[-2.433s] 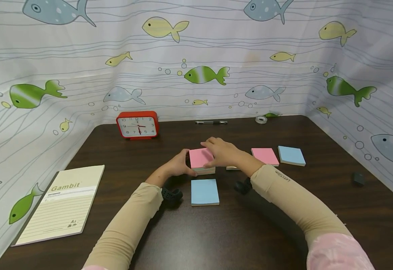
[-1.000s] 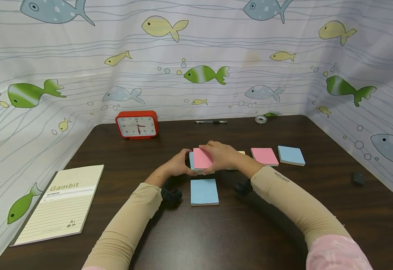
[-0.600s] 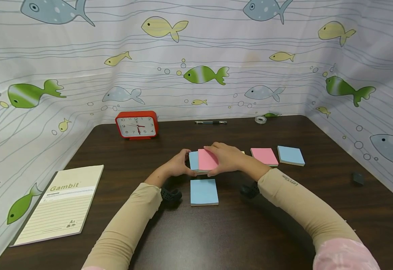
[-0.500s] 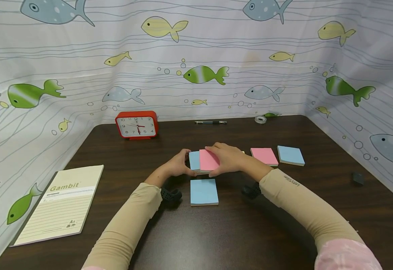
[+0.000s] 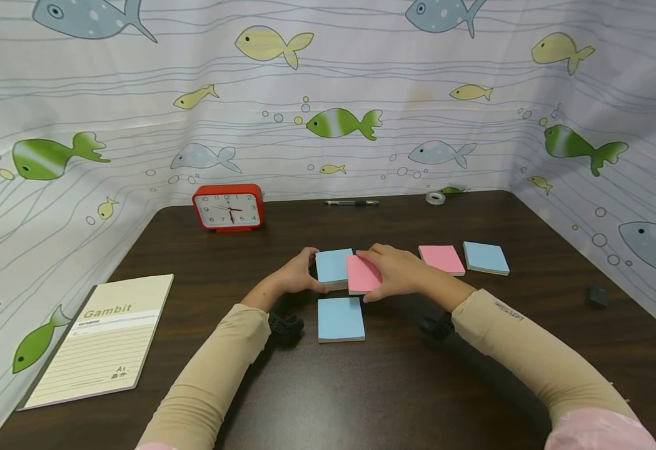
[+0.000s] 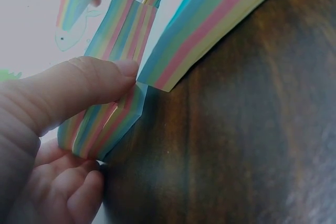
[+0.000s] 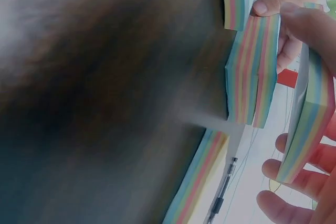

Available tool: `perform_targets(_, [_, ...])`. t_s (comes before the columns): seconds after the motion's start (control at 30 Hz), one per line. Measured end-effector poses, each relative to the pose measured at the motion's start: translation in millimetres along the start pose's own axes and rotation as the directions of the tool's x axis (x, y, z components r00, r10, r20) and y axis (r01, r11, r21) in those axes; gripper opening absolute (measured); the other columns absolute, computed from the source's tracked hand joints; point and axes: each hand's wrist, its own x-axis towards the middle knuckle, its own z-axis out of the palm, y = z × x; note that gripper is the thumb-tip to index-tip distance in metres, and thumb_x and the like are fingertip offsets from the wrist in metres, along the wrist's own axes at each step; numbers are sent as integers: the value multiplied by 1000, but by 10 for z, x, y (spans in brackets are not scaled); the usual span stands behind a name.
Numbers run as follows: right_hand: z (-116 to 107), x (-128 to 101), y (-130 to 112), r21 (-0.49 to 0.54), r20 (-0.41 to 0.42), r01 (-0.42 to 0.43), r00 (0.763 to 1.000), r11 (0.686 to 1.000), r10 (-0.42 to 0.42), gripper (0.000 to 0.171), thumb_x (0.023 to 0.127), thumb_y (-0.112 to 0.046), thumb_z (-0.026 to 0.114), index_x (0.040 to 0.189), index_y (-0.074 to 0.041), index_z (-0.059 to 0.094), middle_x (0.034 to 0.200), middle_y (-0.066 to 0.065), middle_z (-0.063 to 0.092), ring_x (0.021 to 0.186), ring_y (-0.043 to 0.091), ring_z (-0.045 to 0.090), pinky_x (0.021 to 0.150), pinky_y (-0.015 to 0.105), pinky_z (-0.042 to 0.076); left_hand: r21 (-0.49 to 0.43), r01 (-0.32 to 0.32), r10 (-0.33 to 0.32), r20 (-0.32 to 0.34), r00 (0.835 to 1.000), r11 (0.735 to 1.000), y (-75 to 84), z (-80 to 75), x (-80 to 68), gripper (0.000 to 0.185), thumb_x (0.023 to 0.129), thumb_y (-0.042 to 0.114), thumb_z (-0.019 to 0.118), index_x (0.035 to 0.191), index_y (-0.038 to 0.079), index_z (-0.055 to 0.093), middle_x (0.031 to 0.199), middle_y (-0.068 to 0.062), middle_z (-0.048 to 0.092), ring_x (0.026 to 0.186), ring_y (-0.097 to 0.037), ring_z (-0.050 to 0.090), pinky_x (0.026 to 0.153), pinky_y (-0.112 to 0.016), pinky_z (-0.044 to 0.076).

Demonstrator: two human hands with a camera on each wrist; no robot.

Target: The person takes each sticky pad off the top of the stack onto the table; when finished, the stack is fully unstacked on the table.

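Note:
My left hand (image 5: 296,275) grips a stack of sticky note pads (image 5: 332,267) with a blue sheet uppermost, thumb on the near side. In the left wrist view the stack (image 6: 107,114) shows striped pastel edges. My right hand (image 5: 403,274) pinches a pink-topped sticky note pad (image 5: 363,276) between thumb and fingers, just right of the stack and overlapping its right edge from the head. The right wrist view shows that pad (image 7: 310,121) raised and apart from the stack. A blue pad (image 5: 341,320) lies in front of the stack.
Right of the hands lie a pink pad (image 5: 441,260) and a blue pad (image 5: 486,258). A yellow-topped pad (image 7: 202,187) shows in the right wrist view. Notebook (image 5: 105,340), red clock (image 5: 229,208), pen (image 5: 353,202), tape roll (image 5: 434,198) and small black block (image 5: 597,296) stand around.
My right hand has drawn the pink pad off the stack toward the right and nearer to me, uncovering the blue top beneath. My left hand stays on the stack.

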Motion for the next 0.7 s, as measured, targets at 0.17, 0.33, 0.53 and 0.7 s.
perform_targets(0.17, [18,-110,22,-18,-2,4,1000,1000,-4,89,61,-58,66,131,-11,39,118,8,46,96,21,46,68,37,43,13,-1,1,0,1000,1000,-17,-10,15,90,64,19,78,131,1,21,130,-18,33,119,-27,32,94,-40,29])
perform_targets(0.33, [26,-223,26,-21,17,-6,1000,1000,6,89,61,-59,66,132,-11,39,121,10,44,101,22,45,69,40,43,12,-2,2,7,1000,1000,-11,-18,1,89,65,18,77,132,1,21,131,-18,31,121,-27,30,95,-40,29])
perform_targets(0.53, [57,-377,40,-24,12,-20,1000,1000,20,88,60,-58,67,130,-11,41,117,8,47,96,20,46,69,38,44,17,-4,4,18,1000,1000,-7,-13,-5,90,65,19,77,132,2,20,133,-18,30,122,-26,29,95,-40,29])
perform_targets(0.7, [100,-523,64,-38,10,-28,1000,999,28,87,59,-60,66,127,-12,44,109,5,50,85,16,47,60,31,42,17,-2,2,20,1000,1000,1,-15,-3,90,66,20,77,133,2,19,133,-18,30,122,-27,28,95,-41,28])
